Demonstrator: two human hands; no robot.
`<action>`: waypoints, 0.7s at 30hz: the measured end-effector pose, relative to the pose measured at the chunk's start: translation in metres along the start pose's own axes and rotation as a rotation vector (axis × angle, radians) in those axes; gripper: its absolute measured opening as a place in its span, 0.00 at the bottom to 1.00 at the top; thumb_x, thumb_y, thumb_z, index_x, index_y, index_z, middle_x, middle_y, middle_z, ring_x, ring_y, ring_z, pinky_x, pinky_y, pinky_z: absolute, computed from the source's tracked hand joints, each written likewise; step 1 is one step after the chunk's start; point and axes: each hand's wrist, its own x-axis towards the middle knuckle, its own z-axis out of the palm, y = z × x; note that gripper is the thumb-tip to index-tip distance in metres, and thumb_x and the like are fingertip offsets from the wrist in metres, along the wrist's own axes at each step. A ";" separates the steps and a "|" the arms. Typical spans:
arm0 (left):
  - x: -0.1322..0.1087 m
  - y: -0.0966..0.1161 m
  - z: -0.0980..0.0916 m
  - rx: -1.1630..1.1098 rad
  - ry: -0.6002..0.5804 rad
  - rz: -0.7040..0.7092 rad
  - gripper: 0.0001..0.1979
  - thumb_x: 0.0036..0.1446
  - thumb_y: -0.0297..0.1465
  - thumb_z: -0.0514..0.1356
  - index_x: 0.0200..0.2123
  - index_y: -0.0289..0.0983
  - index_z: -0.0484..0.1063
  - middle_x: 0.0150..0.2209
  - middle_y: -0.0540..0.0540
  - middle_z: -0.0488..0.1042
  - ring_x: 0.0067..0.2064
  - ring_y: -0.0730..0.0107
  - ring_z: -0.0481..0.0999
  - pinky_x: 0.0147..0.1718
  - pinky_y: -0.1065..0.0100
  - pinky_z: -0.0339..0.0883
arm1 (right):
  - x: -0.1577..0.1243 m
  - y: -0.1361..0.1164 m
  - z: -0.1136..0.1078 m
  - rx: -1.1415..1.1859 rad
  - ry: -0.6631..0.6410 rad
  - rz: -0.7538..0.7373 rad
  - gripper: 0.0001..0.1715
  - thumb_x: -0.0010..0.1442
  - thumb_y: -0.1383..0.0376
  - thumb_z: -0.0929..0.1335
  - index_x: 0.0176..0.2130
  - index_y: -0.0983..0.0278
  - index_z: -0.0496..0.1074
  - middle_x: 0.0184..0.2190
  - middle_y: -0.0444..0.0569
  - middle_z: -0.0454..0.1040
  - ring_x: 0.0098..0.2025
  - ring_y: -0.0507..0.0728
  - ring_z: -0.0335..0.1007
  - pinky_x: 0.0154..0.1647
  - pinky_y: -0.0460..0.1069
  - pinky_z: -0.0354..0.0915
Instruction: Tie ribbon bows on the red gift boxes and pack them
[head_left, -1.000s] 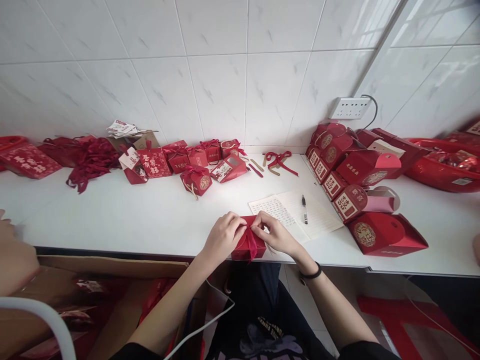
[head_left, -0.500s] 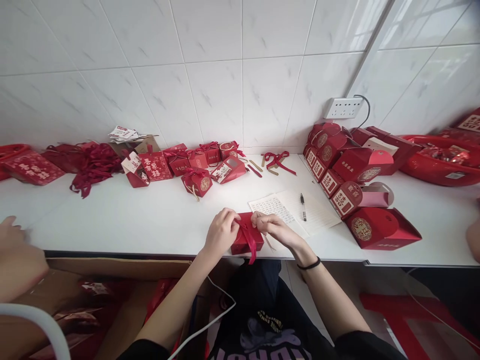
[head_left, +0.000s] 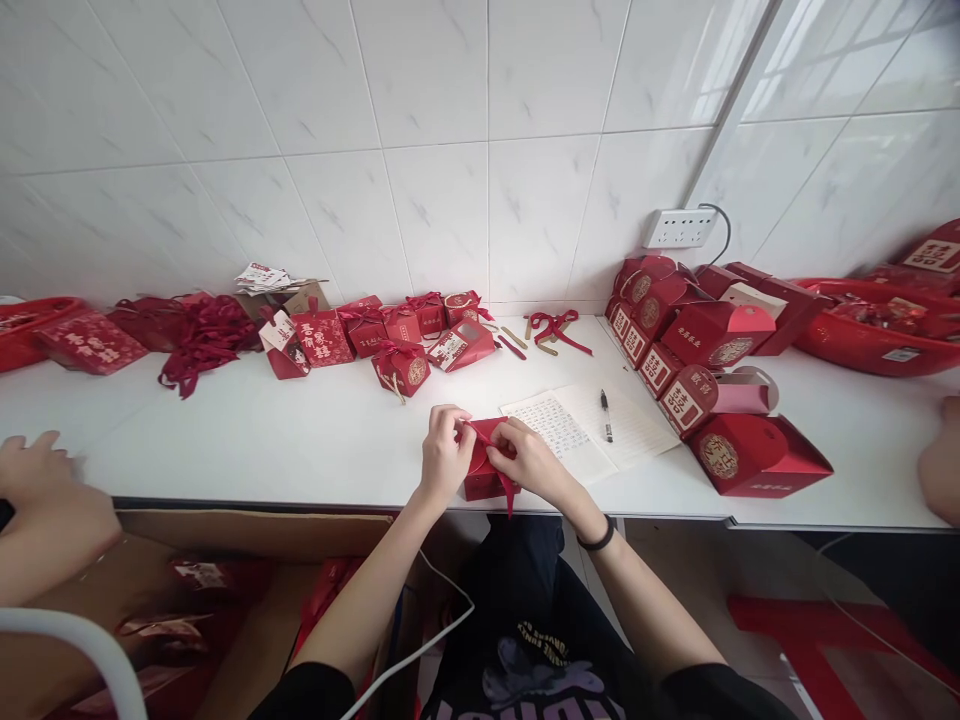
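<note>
A small red gift box [head_left: 484, 486] stands near the front edge of the table, right in front of me. Red ribbon [head_left: 508, 492] lies over its top, with one end hanging down the front. My left hand [head_left: 445, 452] pinches a stretch of the ribbon at the box's upper left. On the right side of the box top, my right hand [head_left: 531, 462], with a black band on its wrist, has its fingers closed on the ribbon near the middle. The fingers partly hide the knot area and the lid.
An open notebook [head_left: 559, 430] with a pen [head_left: 606, 415] lies behind the box. Red boxes [head_left: 757, 455] are stacked at right, near a red basin [head_left: 885, 350]. Finished-looking boxes [head_left: 401, 370] and a ribbon heap [head_left: 210, 335] stand at left. Another person's hand [head_left: 45, 490] is at far left.
My right hand has shifted from the box's right edge inward over the ribbon. My left hand has risen slightly, drawing ribbon up to the left. The view has tilted a little.
</note>
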 end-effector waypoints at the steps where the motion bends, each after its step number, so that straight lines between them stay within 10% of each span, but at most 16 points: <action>1: 0.002 -0.001 -0.001 -0.040 0.018 -0.068 0.06 0.49 0.22 0.54 0.31 0.38 0.67 0.34 0.47 0.68 0.35 0.71 0.70 0.35 0.69 0.67 | -0.001 0.000 -0.001 0.028 -0.008 0.001 0.12 0.54 0.70 0.65 0.22 0.63 0.59 0.26 0.43 0.60 0.30 0.53 0.58 0.33 0.49 0.58; 9: 0.036 -0.025 -0.012 -0.264 0.163 -0.394 0.07 0.53 0.32 0.52 0.34 0.37 0.67 0.31 0.47 0.70 0.29 0.72 0.71 0.25 0.72 0.65 | -0.016 0.016 -0.028 0.816 0.101 0.214 0.20 0.53 0.53 0.70 0.20 0.64 0.66 0.24 0.45 0.63 0.28 0.52 0.58 0.30 0.48 0.57; 21: 0.074 0.001 -0.041 -0.639 0.005 -0.586 0.17 0.50 0.45 0.57 0.27 0.34 0.70 0.24 0.48 0.68 0.24 0.75 0.66 0.20 0.74 0.60 | -0.020 0.014 -0.085 0.896 0.487 0.197 0.18 0.50 0.51 0.71 0.29 0.61 0.67 0.27 0.44 0.65 0.24 0.49 0.57 0.24 0.47 0.60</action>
